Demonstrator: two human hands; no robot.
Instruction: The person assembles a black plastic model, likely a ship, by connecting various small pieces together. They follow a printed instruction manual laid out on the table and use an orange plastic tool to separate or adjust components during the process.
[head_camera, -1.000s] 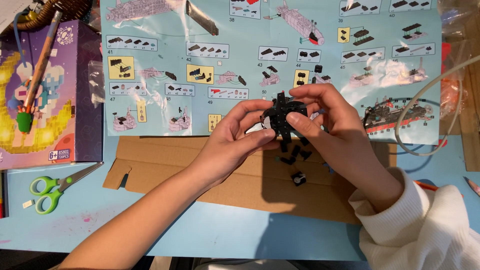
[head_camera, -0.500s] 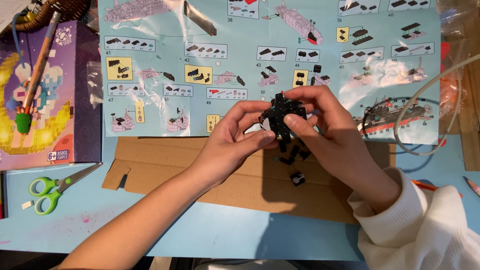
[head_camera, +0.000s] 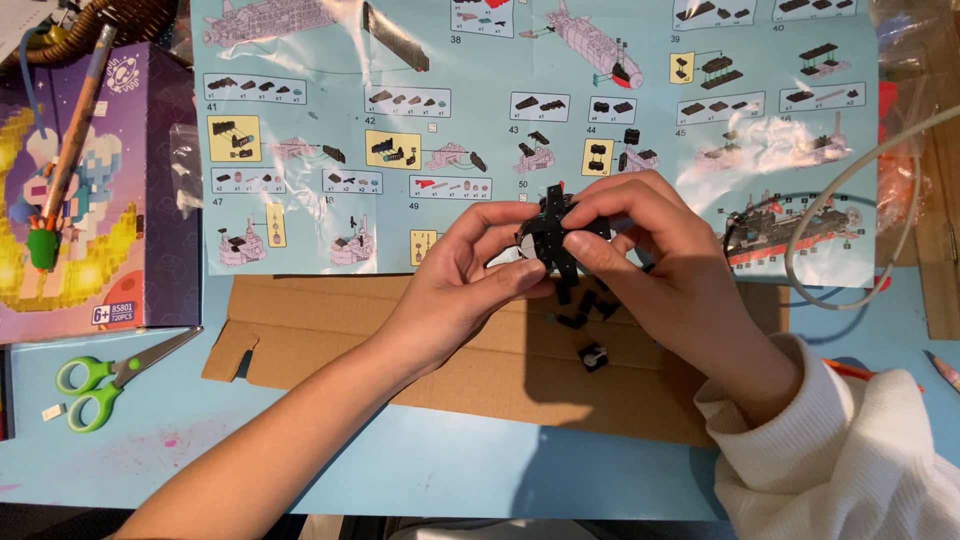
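Fingers of the left hand (head_camera: 455, 290) and the right hand (head_camera: 665, 270) pinch a small black brick assembly (head_camera: 553, 240) between them, held above a flattened cardboard sheet (head_camera: 420, 350) on the blue worktop (head_camera: 300, 470). Squeezing too hard could pop pieces off; loose black bricks (head_camera: 585, 310) below might scatter or get lost. No container shows its contents: the purple set box (head_camera: 90, 200) looks shut

My light-blue tabletop (head_camera: 450, 470) carried a flattened cardboard sheet (head_camera: 480, 350), green-handled scissors (head_camera: 105, 385), a purple brick-set box (head_camera: 95, 200) and the building instruction sheet (head_camera: 400, 130).
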